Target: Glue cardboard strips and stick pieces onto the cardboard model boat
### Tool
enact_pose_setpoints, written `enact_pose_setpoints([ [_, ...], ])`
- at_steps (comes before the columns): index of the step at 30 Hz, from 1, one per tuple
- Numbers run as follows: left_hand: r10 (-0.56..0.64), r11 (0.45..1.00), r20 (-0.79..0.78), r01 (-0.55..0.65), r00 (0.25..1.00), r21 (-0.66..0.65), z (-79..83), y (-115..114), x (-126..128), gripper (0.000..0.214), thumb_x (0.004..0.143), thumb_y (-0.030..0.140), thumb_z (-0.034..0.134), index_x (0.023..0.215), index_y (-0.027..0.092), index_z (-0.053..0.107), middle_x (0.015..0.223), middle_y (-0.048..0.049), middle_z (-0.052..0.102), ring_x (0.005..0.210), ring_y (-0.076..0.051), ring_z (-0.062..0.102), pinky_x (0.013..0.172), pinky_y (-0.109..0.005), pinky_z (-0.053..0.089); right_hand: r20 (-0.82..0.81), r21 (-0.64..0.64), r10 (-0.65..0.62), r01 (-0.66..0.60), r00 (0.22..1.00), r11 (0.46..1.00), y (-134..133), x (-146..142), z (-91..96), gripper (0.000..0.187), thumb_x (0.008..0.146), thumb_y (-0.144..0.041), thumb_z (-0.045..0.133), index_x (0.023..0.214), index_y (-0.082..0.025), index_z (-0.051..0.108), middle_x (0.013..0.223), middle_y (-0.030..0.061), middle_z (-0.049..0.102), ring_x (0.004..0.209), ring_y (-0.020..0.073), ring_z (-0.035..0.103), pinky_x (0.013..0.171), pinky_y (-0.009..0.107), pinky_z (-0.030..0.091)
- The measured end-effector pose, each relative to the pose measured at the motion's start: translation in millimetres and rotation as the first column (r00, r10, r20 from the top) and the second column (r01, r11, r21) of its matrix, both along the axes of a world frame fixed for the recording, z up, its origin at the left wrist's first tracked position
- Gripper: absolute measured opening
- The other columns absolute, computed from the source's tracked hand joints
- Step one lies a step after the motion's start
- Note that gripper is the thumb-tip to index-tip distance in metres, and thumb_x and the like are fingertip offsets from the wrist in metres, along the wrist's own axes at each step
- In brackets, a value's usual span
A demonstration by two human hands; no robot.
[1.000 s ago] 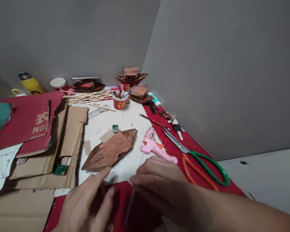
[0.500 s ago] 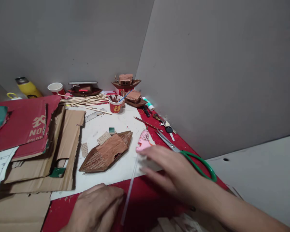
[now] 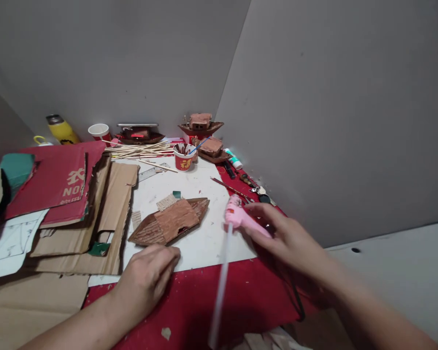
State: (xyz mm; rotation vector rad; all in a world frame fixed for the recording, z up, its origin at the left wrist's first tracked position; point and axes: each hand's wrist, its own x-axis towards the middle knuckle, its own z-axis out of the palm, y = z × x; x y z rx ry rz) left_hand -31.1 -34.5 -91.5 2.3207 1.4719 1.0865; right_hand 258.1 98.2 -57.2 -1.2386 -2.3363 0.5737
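Note:
My right hand (image 3: pixel 273 228) is closed around the handle of a pink hot glue gun (image 3: pixel 237 217), held above the right side of the white sheet. A long clear glue stick (image 3: pixel 221 291) sticks out of its back, toward me. My left hand (image 3: pixel 151 270) rests by the sheet's front edge, just in front of the model boat, its fingers curled together; what they hold, if anything, is hidden. The brown cardboard boat (image 3: pixel 177 221) lies on the white sheet (image 3: pixel 211 248) with a roof-like panel across its middle. Small corrugated pieces (image 3: pixel 167 201) lie behind it.
Stacked cardboard (image 3: pixel 111 214) fills the left side. At the back are a paint-stained paper cup (image 3: pixel 183 160), thin wooden sticks (image 3: pixel 138 149), a white cup (image 3: pixel 99 132), a yellow bottle (image 3: pixel 62 130) and more model boats (image 3: pixel 200 125). A brush (image 3: pixel 229 188) lies right; grey walls stand behind.
My right hand has taken hold of the glue gun and lifted it, swinging the glue stick with it. My left hand has moved forward, close to the boat. The view has shifted slightly.

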Motion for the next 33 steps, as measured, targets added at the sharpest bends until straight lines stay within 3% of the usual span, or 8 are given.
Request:
enact_pose_setpoints([
  [3, 0.035, 0.999, -0.037, -0.034, 0.999, 0.022, 0.8, 2, -3, 0.015, 0.093, 0.012, 0.05, 0.103, 0.017, 0.06, 0.084, -0.0079, 0.07, 0.075, -0.018, 0.068, 0.067, -0.028, 0.055, -0.396, -0.278, -0.198, 0.089, 0.897, 0.957, -3, 9, 14.7, 0.03, 0.088, -0.043, 0.06, 0.11, -0.024, 0.057, 0.095, 0.011, 0.069, 0.078, 0.0223, 0.066, 0.063, 0.031, 0.052],
  [6, 0.083, 0.996, -0.03, -0.082, 0.996, 0.034, 1.6, 0, -3, 0.015, 0.093, 0.013, 0.051, 0.104, 0.017, 0.06, 0.084, -0.0072, 0.07, 0.074, -0.018, 0.067, 0.066, -0.028, 0.054, -0.582, -0.51, -0.289, -0.064, 0.76, 0.858, -13, 11, 18.6, 0.031, 0.087, -0.051, 0.059, 0.095, -0.021, 0.062, 0.063, 0.0051, 0.061, 0.05, 0.0165, 0.055, 0.046, 0.029, 0.044],
  [10, 0.115, 0.993, 0.045, -0.116, 0.992, 0.027, 2.9, -3, -1, 0.013, 0.091, 0.011, 0.054, 0.102, 0.018, 0.058, 0.084, -0.005, 0.07, 0.075, -0.016, 0.067, 0.068, -0.026, 0.053, -0.509, -0.603, -0.086, -0.283, 0.856, 0.746, -35, -2, 12.2, 0.039, 0.09, -0.055, 0.051, 0.08, -0.02, 0.065, 0.045, -0.0032, 0.045, 0.037, 0.0122, 0.041, 0.038, 0.027, 0.039],
  [13, 0.073, 0.996, 0.091, -0.077, 0.993, 0.044, 2.7, -4, 1, 0.016, 0.089, 0.008, 0.056, 0.102, 0.018, 0.058, 0.085, -0.0044, 0.07, 0.078, -0.014, 0.067, 0.071, -0.024, 0.054, -0.31, -0.4, 0.219, -0.336, 0.925, 0.852, -44, -18, 13.0, 0.028, 0.094, -0.043, 0.05, 0.097, -0.023, 0.069, 0.069, 0.0051, 0.066, 0.06, 0.0202, 0.063, 0.055, 0.032, 0.053],
  [16, 0.036, 0.996, 0.1, -0.043, 0.994, 0.072, 3.4, -5, 2, 0.017, 0.089, 0.006, 0.054, 0.101, 0.017, 0.059, 0.094, -0.0077, 0.07, 0.088, -0.016, 0.068, 0.078, -0.025, 0.054, -0.159, -0.144, 0.429, -0.451, 0.889, 0.881, -43, -33, 15.4, 0.033, 0.092, -0.034, 0.052, 0.122, -0.028, 0.062, 0.091, 0.0076, 0.07, 0.079, 0.0243, 0.066, 0.07, 0.035, 0.055],
  [23, 0.029, 0.997, 0.009, -0.03, 1.0, 0.075, 12.1, -9, 5, 0.021, 0.09, 0.006, 0.051, 0.104, 0.018, 0.061, 0.081, -0.0056, 0.063, 0.067, -0.014, 0.061, 0.06, -0.023, 0.052, 0.04, -0.04, 0.352, -0.351, 0.935, 0.936, -43, -45, -7.2, 0.008, 0.086, -0.03, 0.058, 0.085, -0.023, 0.06, 0.065, -0.0016, 0.058, 0.052, 0.014, 0.054, 0.047, 0.025, 0.04],
  [27, -0.003, 0.998, 0.044, -0.001, 0.999, 0.07, 12.9, -6, 5, 0.022, 0.088, 0.003, 0.054, 0.104, 0.016, 0.06, 0.081, -0.0067, 0.066, 0.069, -0.015, 0.062, 0.062, -0.024, 0.052, 0.127, -0.02, 0.317, -0.317, 0.94, 0.948, -46, -49, -14.1, 0.022, 0.084, -0.035, 0.059, 0.071, -0.023, 0.045, 0.059, -0.0027, 0.055, 0.046, 0.0124, 0.047, 0.044, 0.026, 0.031],
  [33, 0.004, 0.999, 0.077, -0.007, 0.997, 0.047, 8.3, -6, 2, 0.024, 0.087, 0.002, 0.055, 0.107, 0.015, 0.06, 0.085, -0.0072, 0.068, 0.076, -0.015, 0.065, 0.07, -0.025, 0.055, 0.223, 0.019, 0.292, -0.304, 0.93, 0.953, -45, -56, -13.9, 0.022, 0.086, -0.035, 0.053, 0.069, -0.023, 0.043, 0.055, -0.0016, 0.055, 0.043, 0.0122, 0.045, 0.042, 0.026, 0.024],
])
